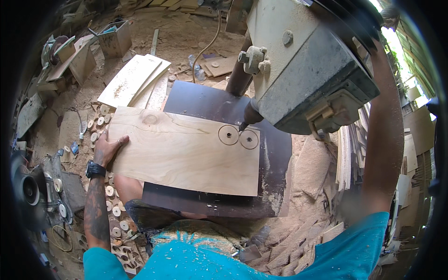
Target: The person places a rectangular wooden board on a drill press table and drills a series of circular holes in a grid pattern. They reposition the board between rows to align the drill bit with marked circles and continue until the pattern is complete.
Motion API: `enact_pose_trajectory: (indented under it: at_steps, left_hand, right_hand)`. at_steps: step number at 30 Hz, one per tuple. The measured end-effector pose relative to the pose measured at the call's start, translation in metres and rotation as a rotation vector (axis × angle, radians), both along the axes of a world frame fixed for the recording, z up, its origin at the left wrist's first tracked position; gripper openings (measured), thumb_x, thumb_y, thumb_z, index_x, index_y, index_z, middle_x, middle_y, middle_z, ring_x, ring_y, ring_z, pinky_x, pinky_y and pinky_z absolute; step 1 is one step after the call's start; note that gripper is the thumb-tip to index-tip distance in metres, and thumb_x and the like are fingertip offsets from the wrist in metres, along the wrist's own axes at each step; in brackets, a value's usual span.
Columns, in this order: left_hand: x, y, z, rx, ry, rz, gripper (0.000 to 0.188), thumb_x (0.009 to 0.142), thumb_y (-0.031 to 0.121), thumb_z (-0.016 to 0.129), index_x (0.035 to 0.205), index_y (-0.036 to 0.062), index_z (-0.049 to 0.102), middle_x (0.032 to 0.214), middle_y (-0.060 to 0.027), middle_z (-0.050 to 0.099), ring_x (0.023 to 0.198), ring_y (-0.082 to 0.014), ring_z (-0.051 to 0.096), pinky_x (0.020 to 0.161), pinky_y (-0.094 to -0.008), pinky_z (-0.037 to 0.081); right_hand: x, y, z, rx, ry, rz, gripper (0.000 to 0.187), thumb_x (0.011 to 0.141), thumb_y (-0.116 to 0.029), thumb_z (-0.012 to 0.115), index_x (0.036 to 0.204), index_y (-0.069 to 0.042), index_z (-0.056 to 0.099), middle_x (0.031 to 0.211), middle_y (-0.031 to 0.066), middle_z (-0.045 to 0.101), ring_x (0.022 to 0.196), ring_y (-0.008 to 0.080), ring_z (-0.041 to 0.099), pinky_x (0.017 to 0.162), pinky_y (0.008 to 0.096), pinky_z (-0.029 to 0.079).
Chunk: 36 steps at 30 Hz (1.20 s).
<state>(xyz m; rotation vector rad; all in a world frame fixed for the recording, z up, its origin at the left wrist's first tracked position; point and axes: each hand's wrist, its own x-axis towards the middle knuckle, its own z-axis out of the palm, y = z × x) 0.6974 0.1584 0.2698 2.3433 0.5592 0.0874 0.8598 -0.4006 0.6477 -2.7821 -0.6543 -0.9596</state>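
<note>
Left hand [110,148] pinches the end of a pale board [186,161] at a drill press [322,77]

At the board's left end, the left hand has its thumb across the upper face and its fingers against the edge; how far they reach underneath is hidden. A black watch [95,169] circles that wrist. The right arm [385,135] is raised on the right side, and its hand is hidden behind the drill press, so I cannot tell whether it is spread or pressed together.

The board lies flat on a dark tabletop [273,177], its left end jutting past the tabletop's side. Toward the board's far right corner are 2 round outlines [228,135], set side by side, each with a small dark hole in its middle. Just by them, the tip of the drill bit [241,127] points down from the chuck [252,112]; whether it touches the wood is unclear.

Small wooden discs [109,191] are scattered on the floor at left, and pale planks [123,84] lie stacked at far left. Sawdust [312,163] covers the ground to the right.
</note>
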Motion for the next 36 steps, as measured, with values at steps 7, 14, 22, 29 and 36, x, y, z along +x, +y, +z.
enact_pose_trajectory:
  at_steps: [7,14,22,29,36]
  left_hand:
    - [-0.004,0.002,-0.003,-0.067,-0.056,-0.038,0.084,0.071,0.053,0.086,0.122,-0.0093,0.061,0.107,-0.0241,0.072,0.096,-0.0287,0.071,0.088,-0.0377,0.056]
    - [0.009,-0.052,0.004,-0.071,0.022,-0.014,0.08,0.071,0.052,0.087,0.12,-0.0062,0.063,0.109,-0.0221,0.072,0.1,-0.0294,0.071,0.089,-0.0377,0.055]
    - [0.018,-0.08,0.007,-0.039,0.028,-0.038,0.078,0.074,0.051,0.085,0.122,-0.0066,0.061,0.107,-0.021,0.073,0.096,-0.0277,0.071,0.087,-0.0376,0.056]
    - [0.027,-0.081,-0.007,-0.008,-0.004,-0.079,0.075,0.076,0.05,0.084,0.118,-0.0076,0.062,0.106,-0.0181,0.073,0.094,-0.0241,0.071,0.086,-0.0347,0.056]
    - [0.026,-0.083,-0.001,-0.027,0.008,-0.092,0.073,0.076,0.05,0.084,0.117,-0.0067,0.063,0.106,-0.0186,0.073,0.094,-0.0244,0.071,0.086,-0.0349,0.056]
  right_hand:
    - [0.008,0.002,0.001,0.029,-0.029,0.023,0.024,0.09,-0.022,0.067,0.093,0.002,0.069,0.075,0.0113,0.065,0.071,0.0205,0.063,0.069,0.0363,0.049]
    - [0.023,-0.001,0.009,0.023,-0.039,0.046,0.024,0.089,-0.022,0.067,0.092,0.001,0.07,0.075,0.0116,0.066,0.071,0.0213,0.063,0.069,0.0371,0.05]
    - [0.041,-0.001,0.017,0.023,-0.053,0.072,0.023,0.088,-0.022,0.068,0.092,0.0,0.07,0.075,0.0118,0.067,0.07,0.0223,0.064,0.068,0.038,0.051]
    - [0.044,-0.003,0.019,0.027,-0.078,0.083,0.022,0.087,-0.022,0.068,0.091,0.0,0.071,0.076,0.0121,0.068,0.07,0.0232,0.065,0.068,0.0388,0.052]
    - [0.05,-0.005,0.022,0.041,-0.102,0.088,0.022,0.086,-0.022,0.069,0.09,-0.001,0.071,0.076,0.0123,0.069,0.07,0.024,0.065,0.068,0.0396,0.052]
